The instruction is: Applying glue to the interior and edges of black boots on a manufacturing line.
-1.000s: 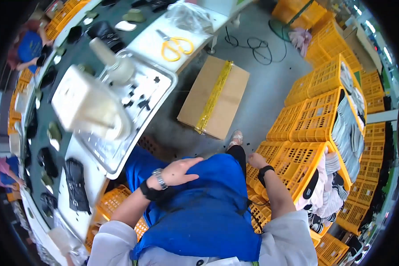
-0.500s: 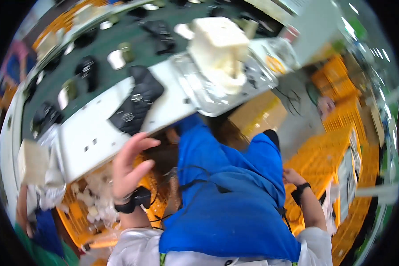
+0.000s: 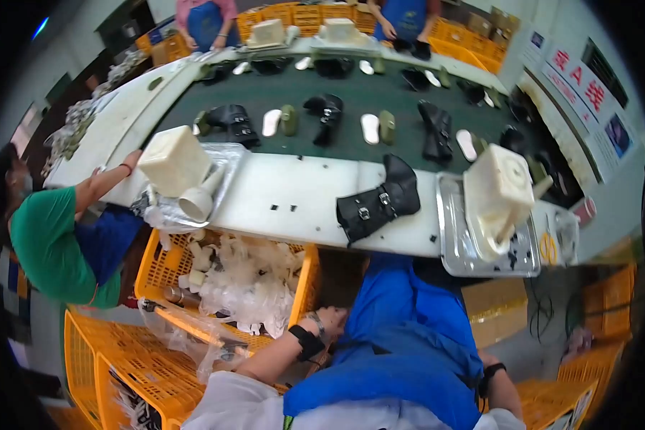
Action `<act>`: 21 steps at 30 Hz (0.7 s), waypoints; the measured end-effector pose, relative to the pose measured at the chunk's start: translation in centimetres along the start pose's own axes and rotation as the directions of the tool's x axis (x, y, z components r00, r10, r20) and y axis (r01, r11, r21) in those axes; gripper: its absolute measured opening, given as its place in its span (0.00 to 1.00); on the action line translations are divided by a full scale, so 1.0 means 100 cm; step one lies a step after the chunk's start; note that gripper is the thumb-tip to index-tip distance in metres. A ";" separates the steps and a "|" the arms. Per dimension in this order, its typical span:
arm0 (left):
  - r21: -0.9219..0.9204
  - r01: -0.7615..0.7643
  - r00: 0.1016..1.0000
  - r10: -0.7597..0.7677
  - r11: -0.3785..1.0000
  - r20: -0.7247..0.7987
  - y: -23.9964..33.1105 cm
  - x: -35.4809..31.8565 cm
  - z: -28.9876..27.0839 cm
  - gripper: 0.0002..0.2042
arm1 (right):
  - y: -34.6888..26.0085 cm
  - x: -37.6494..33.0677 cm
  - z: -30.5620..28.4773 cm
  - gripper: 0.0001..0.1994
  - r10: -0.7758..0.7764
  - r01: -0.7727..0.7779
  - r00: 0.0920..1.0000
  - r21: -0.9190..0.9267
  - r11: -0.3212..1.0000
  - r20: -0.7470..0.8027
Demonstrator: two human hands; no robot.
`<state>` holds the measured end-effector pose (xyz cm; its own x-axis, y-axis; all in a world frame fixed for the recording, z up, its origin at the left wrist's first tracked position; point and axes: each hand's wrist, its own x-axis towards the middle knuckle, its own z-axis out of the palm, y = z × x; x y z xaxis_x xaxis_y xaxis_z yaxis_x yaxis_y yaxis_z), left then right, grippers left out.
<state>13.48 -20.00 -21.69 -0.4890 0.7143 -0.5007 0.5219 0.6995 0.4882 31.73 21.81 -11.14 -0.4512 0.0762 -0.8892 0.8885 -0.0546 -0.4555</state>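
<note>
My left hand is low beside my blue-covered thigh, next to the rim of an orange crate. Its fingers are too small and partly hidden to read. Only the wrist with a black band and a bit of my right hand show at the right edge of my blue apron; the fingers are out of sight. Ahead of me a black buckled boot lies on its side on the white tabletop. Neither hand touches it.
A metal tray with a cream container stands right of the boot. Orange scissors lie beyond. A green belt carries boots and insoles. Plastic scraps fill the left crate. A co-worker in green reaches in at left; others stand opposite.
My view has swung left and up, bringing in the co-worker and the far side. My left hand, earlier raised with fingers apart near the table edge, is now down by my thigh.
</note>
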 end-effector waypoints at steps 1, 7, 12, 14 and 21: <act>-0.062 0.015 0.995 -0.009 0.998 0.099 0.014 -0.006 -0.011 0.30 | -0.009 0.010 -0.005 0.23 -0.022 0.022 1.000 -0.025 0.999 0.005; -0.387 0.205 0.964 -0.117 0.899 0.239 0.004 -0.002 0.029 0.42 | -0.072 0.095 -0.033 0.22 -0.105 0.116 0.992 -0.187 0.976 0.067; -0.439 0.297 0.944 -0.190 0.848 0.271 -0.001 0.046 -0.024 0.41 | -0.121 0.161 -0.093 0.21 -0.175 0.176 0.984 -0.236 0.956 0.028; -0.433 0.212 0.966 -0.122 0.876 0.226 -0.006 0.062 -0.067 0.40 | -0.124 0.170 -0.114 0.21 -0.207 0.205 0.978 -0.233 0.951 0.017; -0.360 -0.062 0.992 0.098 0.931 0.084 -0.020 0.048 -0.163 0.35 | -0.069 0.164 -0.120 0.20 -0.341 0.336 0.940 -0.220 0.916 0.015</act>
<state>-1.30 -17.61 -13.46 -0.3752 0.7750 -0.5084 0.2645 0.6152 0.7427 19.22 35.36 -22.03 -0.7283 0.0758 -0.6810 0.6807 0.1942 -0.7064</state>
